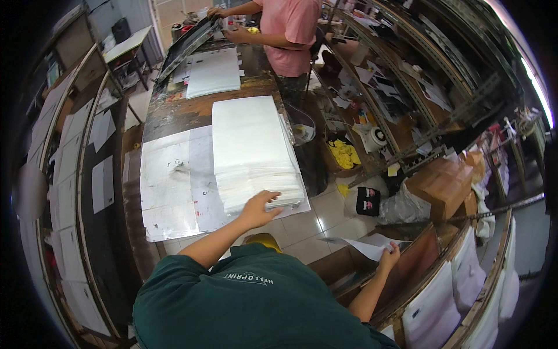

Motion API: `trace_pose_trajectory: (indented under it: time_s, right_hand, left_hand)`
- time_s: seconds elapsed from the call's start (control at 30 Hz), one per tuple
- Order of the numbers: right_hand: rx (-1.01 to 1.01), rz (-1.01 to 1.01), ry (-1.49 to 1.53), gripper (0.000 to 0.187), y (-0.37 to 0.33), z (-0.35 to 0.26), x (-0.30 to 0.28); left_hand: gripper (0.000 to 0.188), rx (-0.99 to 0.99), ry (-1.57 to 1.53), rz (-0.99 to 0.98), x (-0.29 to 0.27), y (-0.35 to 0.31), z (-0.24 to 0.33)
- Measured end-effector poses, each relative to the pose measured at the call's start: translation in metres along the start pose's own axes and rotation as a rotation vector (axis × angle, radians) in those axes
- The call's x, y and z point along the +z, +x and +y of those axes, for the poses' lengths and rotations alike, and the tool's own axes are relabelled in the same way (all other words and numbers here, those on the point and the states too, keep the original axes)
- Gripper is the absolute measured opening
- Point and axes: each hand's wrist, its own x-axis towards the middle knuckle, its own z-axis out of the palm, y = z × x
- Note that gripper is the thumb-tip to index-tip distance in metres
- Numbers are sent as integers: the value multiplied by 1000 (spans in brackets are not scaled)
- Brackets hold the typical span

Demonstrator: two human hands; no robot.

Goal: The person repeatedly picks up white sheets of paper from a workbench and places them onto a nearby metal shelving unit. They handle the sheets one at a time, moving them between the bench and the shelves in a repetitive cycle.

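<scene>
A tall stack of white sheets (pixel 250 134), fabric or paper, lies on the long worktable (pixel 174 107). Its near edge shows many soft layers. Over that near edge my left hand (pixel 261 209) reaches with fingers apart; whether it touches the layers I cannot tell. Down to the right, my right hand (pixel 390 256) pinches the edge of a thin white sheet (pixel 369 246), which curls above a brown open box or bin. Beside the stack, a stained white covering (pixel 168 180) lies on the table's left part.
Across the table a person in a pink shirt (pixel 290 29) holds up a dark-framed screen (pixel 186 49) over another white pile (pixel 214 72). Racks with white pieces (pixel 103 183) stand on the left. Cluttered shelves (pixel 401 87), cardboard boxes (pixel 442 185) and hanging white cloths (pixel 433 299) line the right.
</scene>
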Motion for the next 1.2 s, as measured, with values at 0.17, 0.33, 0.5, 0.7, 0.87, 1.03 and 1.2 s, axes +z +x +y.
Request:
trace_pose_trajectory:
  time_s: [0.17,0.33,0.5,0.7,0.87,1.03,1.2]
  right_hand:
    - [35,-118,139,31,41,5,11]
    - [-95,-111,11,30,65,8,20]
    - [-66,-46,-20,33,63,-14,12]
    - [-50,-60,-34,32,36,-50,-3]
    - [-146,78,14,30,19,-53,-18]
    - [-272,38,-41,22,-2,-101,-24]
    - [-341,184,-181,14,-13,-125,-30]
  left_hand:
    - [42,-149,16,176,-20,4,-25]
    - [39,-331,-572,241,-35,63,-47]
    - [35,-510,-1098,469,-57,126,-77]
    - [71,-500,-1450,619,-80,188,-147]
    - [94,-482,-1564,724,-100,229,-175]
    - [104,-425,-1631,804,-118,252,-202]
    - [99,-480,-1690,952,-133,280,-236]
